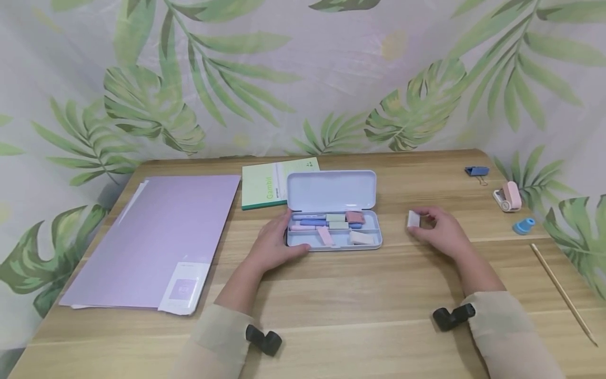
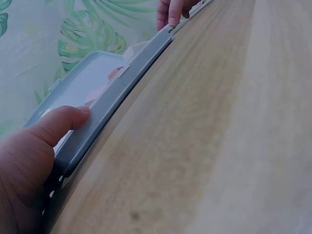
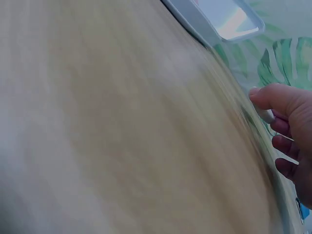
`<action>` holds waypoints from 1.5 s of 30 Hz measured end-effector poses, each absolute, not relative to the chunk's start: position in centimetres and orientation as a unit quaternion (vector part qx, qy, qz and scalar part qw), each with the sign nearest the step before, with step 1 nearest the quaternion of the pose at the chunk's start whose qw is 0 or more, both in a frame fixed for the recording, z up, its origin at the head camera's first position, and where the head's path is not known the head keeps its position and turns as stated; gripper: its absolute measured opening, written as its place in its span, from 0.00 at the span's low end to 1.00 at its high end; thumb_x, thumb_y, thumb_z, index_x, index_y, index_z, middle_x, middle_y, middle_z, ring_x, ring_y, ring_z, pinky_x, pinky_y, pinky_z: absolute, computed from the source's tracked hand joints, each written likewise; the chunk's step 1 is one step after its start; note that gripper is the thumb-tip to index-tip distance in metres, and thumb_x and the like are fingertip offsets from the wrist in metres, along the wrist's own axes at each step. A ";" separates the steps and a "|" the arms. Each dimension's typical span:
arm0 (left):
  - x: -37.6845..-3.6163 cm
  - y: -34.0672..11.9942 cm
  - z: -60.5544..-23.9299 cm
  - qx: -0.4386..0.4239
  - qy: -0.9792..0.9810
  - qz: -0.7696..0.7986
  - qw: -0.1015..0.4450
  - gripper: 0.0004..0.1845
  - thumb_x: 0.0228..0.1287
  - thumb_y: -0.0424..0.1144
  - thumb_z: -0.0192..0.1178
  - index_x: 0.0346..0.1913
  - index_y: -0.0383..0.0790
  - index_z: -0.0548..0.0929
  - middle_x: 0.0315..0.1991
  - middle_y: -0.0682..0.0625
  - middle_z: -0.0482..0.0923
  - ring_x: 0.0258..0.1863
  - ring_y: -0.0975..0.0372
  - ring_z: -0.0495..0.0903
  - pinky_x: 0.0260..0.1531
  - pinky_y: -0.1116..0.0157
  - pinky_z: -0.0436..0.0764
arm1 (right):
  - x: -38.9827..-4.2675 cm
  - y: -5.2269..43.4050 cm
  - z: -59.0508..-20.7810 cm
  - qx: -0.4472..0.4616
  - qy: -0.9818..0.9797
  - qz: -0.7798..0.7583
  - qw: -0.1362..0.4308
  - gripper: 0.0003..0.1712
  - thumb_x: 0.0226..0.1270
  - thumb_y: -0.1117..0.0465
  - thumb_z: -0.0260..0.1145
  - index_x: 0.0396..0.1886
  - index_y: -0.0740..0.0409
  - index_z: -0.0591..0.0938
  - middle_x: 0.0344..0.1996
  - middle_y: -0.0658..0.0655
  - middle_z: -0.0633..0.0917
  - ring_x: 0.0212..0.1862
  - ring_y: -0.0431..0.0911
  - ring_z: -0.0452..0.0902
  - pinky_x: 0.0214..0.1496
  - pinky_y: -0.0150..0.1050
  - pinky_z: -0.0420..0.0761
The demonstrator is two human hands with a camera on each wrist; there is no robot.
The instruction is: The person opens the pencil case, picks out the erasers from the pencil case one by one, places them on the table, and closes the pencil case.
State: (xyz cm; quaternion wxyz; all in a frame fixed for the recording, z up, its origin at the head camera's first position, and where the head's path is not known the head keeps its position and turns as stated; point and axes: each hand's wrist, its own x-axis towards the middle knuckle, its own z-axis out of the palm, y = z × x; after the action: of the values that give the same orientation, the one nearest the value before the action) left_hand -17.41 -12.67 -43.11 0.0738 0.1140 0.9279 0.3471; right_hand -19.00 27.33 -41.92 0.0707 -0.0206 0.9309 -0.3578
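Note:
An open pale blue pencil case [image 1: 374, 243] lies at the table's middle, lid [image 1: 331, 190] raised, with pens and several erasers inside. My left hand [image 1: 276, 243] grips its left end, thumb on the rim [image 2: 87, 127]. My right hand [image 1: 437, 227] is on the table to the right of the case and pinches a small white eraser [image 1: 413, 219] between thumb and fingers. In the right wrist view the thumb [image 3: 273, 97] presses the eraser [image 3: 266, 115], and the picture is blurred.
A lilac folder [image 1: 156, 239] lies at the left, a green notebook [image 1: 262, 184] behind the case. At the right stand a blue binder clip [image 1: 476, 171], a pink correction tape [image 1: 508, 196], a blue sharpener [image 1: 523, 226] and a pencil [image 1: 562, 292] near the table's edge.

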 end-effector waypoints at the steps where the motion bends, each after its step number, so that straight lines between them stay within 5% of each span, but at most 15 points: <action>1: -17.4 -12.7 -43.1 0.114 0.928 0.346 0.074 0.59 0.52 0.61 0.68 0.78 0.40 0.47 0.79 0.44 0.49 0.78 0.48 0.50 0.76 0.48 0.52 | -19.0 27.6 -42.0 -0.023 0.932 -0.355 0.071 0.36 0.64 0.49 0.68 0.67 0.62 0.71 0.63 0.70 0.71 0.65 0.66 0.65 0.65 0.64 0.67; 9: -17.5 -12.6 -43.4 0.116 0.930 0.342 0.071 0.58 0.52 0.61 0.67 0.78 0.39 0.48 0.79 0.44 0.49 0.78 0.48 0.51 0.76 0.48 0.52 | -19.0 27.4 -41.8 -0.025 0.935 -0.348 0.069 0.39 0.65 0.45 0.67 0.69 0.63 0.70 0.68 0.72 0.68 0.68 0.67 0.62 0.69 0.64 0.63; 19: -17.4 -12.5 -43.3 0.119 0.930 0.340 0.069 0.58 0.53 0.61 0.67 0.78 0.39 0.48 0.79 0.44 0.49 0.78 0.48 0.51 0.76 0.48 0.52 | -19.2 20.1 -42.1 -0.051 0.930 -0.364 0.021 0.32 0.62 0.42 0.69 0.59 0.57 0.80 0.61 0.65 0.76 0.65 0.61 0.66 0.67 0.59 0.67; 31: -17.4 -12.7 -43.4 0.117 0.931 0.339 0.069 0.58 0.53 0.62 0.67 0.78 0.40 0.48 0.79 0.44 0.49 0.77 0.48 0.51 0.76 0.48 0.52 | -19.3 15.1 -41.8 0.005 0.961 -0.276 0.023 0.43 0.56 0.28 0.63 0.53 0.60 0.85 0.55 0.64 0.78 0.60 0.58 0.66 0.62 0.54 0.69; 39: -17.4 -12.7 -43.3 0.115 0.930 0.341 0.074 0.58 0.53 0.62 0.67 0.78 0.40 0.48 0.79 0.44 0.49 0.78 0.48 0.50 0.76 0.48 0.52 | -19.4 14.4 -41.8 0.034 0.949 -0.311 0.024 0.40 0.58 0.32 0.63 0.51 0.64 0.85 0.56 0.64 0.76 0.62 0.58 0.65 0.63 0.54 0.69; 45: -17.4 -12.7 -43.2 0.117 0.930 0.342 0.072 0.58 0.53 0.61 0.67 0.78 0.40 0.48 0.79 0.44 0.49 0.78 0.48 0.50 0.76 0.49 0.52 | -19.2 16.5 -41.6 0.016 0.927 -0.373 0.040 0.39 0.62 0.36 0.63 0.59 0.63 0.79 0.64 0.66 0.74 0.68 0.61 0.64 0.71 0.56 0.66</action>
State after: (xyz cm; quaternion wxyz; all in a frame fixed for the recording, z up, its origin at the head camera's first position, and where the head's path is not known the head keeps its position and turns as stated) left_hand -17.38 -12.71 -43.21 0.0716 0.1171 0.9297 0.3418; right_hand -19.19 16.49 -41.56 0.0404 0.0160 0.9270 -0.3727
